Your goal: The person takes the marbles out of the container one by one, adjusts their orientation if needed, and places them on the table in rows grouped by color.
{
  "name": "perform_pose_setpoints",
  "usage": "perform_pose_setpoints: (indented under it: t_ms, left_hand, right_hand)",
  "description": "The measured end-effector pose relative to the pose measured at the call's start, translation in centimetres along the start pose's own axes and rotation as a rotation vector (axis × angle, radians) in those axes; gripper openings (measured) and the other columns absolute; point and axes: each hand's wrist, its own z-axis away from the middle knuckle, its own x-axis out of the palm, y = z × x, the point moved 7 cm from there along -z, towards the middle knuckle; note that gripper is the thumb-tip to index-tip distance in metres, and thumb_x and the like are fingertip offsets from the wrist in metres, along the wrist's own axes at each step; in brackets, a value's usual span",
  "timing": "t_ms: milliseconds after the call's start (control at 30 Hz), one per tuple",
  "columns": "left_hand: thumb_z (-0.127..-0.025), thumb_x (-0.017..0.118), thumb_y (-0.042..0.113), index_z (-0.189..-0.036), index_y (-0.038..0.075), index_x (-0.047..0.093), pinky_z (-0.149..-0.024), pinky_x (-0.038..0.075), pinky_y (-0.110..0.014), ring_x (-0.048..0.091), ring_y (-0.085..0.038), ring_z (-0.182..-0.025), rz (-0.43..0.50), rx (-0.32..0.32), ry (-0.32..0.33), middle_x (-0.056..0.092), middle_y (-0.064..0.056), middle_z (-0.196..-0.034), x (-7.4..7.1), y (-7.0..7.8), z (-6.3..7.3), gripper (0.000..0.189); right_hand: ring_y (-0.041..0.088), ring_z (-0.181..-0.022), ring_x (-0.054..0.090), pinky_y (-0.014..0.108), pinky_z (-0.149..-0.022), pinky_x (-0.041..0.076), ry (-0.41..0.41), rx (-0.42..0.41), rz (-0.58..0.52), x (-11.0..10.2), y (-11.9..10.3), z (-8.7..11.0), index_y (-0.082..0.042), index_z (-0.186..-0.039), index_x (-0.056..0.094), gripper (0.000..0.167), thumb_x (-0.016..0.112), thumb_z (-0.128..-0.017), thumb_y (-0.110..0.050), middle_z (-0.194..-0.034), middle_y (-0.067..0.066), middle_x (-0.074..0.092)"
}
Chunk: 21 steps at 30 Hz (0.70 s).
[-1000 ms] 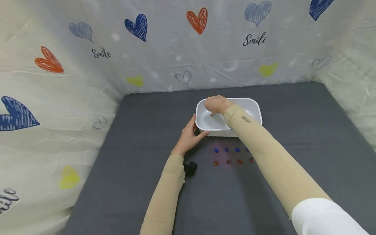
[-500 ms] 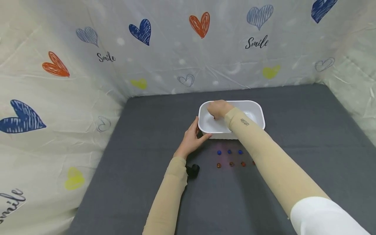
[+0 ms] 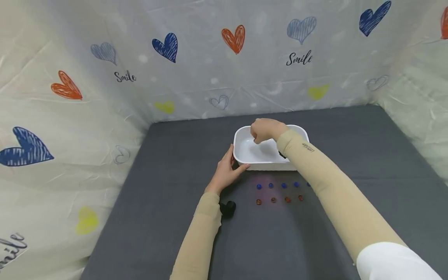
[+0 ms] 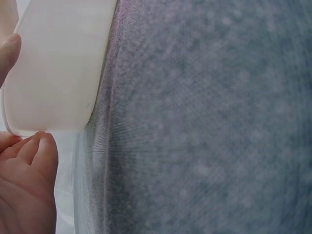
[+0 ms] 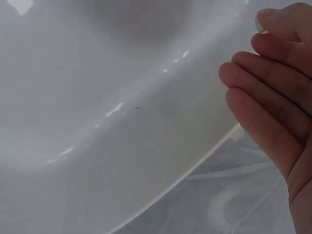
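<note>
A white rectangular tub (image 3: 269,166) stands toward the back of the grey table. At its front left corner my left hand (image 3: 224,173) holds it, thumb on the near wall and fingers against the left side. My right hand (image 3: 266,129) is over the tub's left half, palm down in the head view. Between its thumb and index finger it pinches a small clear glass marble (image 5: 259,23) with an orange streak, largely covered by the fingertips. The right wrist view shows the remaining fingers bent loosely beside the tub's inner wall (image 5: 146,146).
In front of the tub lie two rows of marbles: several blue marbles (image 3: 284,186) and, nearer, several amber-brown marbles (image 3: 287,200). My right forearm overlaps the right end of the blue row. A black device (image 3: 228,209) sits under my left wrist. A heart-printed curtain (image 3: 217,77) hangs behind.
My right hand dipped lower into the tub, then rose and shifted right. My left hand keeps its hold on the corner. The whole head view has shifted slightly.
</note>
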Motion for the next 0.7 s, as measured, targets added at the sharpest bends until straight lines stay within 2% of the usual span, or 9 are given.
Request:
perform_pose_setpoints:
  t_ms: [100, 200, 267, 400, 500, 700]
  left_hand:
    - [-0.083, 0.069, 0.040, -0.150, 0.007, 0.008, -0.102, 0.032, -0.026, 0.028, -0.015, -0.132, 0.002, 0.009, -0.002, 0.018, -0.011, -0.151, 0.3, -0.1, -0.1, 0.096]
    - [-0.083, 0.069, 0.038, -0.149, 0.008, 0.007, -0.102, 0.032, -0.027, 0.028, -0.016, -0.133, -0.001, 0.023, 0.006, 0.018, -0.012, -0.151, 0.1, -0.1, -0.5, 0.096]
    - [-0.083, 0.069, 0.037, -0.149, 0.008, 0.007, -0.102, 0.032, -0.028, 0.027, -0.017, -0.133, 0.010, 0.023, 0.008, 0.017, -0.012, -0.151, 0.5, -0.3, -0.5, 0.095]
    - [-0.083, 0.069, 0.037, -0.150, 0.008, 0.007, -0.102, 0.032, -0.029, 0.027, -0.016, -0.133, 0.015, 0.030, 0.009, 0.016, -0.011, -0.151, 0.2, -0.2, -0.7, 0.095]
    - [-0.083, 0.068, 0.038, -0.150, 0.008, 0.007, -0.102, 0.033, -0.028, 0.027, -0.015, -0.133, 0.016, 0.039, 0.001, 0.017, -0.010, -0.151, 0.3, -0.2, -1.0, 0.095]
    - [-0.083, 0.068, 0.038, -0.150, 0.009, 0.007, -0.102, 0.032, -0.026, 0.026, -0.013, -0.133, 0.017, 0.025, 0.001, 0.016, -0.009, -0.151, 0.9, -0.4, -1.0, 0.095]
  right_hand:
    - [0.013, -0.063, 0.054, 0.030, -0.061, 0.047, 0.077, -0.025, -0.089, -1.3, 0.7, 3.0, -0.011, -0.082, 0.070, 0.008, 0.065, -0.084, -0.015, -0.078, 0.000, 0.063]
    - [0.013, -0.060, 0.054, 0.031, -0.060, 0.047, 0.160, -0.076, -0.103, -2.3, 1.0, 6.9, -0.011, -0.083, 0.070, 0.009, 0.063, -0.087, -0.015, -0.077, -0.001, 0.063]
    - [0.012, -0.060, 0.053, 0.032, -0.061, 0.047, 0.198, -0.098, -0.102, -2.0, 1.3, 9.9, -0.011, -0.084, 0.070, 0.010, 0.062, -0.088, -0.016, -0.076, -0.001, 0.063]
    - [0.010, -0.065, 0.056, 0.033, -0.064, 0.048, 0.243, -0.093, -0.135, -0.3, 1.8, 15.0, -0.012, -0.085, 0.070, 0.007, 0.064, -0.088, -0.016, -0.079, -0.004, 0.064]
    - [0.009, -0.069, 0.059, 0.032, -0.065, 0.050, 0.264, -0.065, -0.169, 1.9, 2.0, 18.0, -0.013, -0.084, 0.071, 0.005, 0.067, -0.085, -0.015, -0.079, -0.006, 0.065]
    - [0.008, -0.068, 0.059, 0.030, -0.062, 0.051, 0.242, 0.012, -0.220, 6.9, 1.8, 21.6, -0.013, -0.080, 0.071, 0.004, 0.070, -0.082, -0.015, -0.075, -0.008, 0.064]
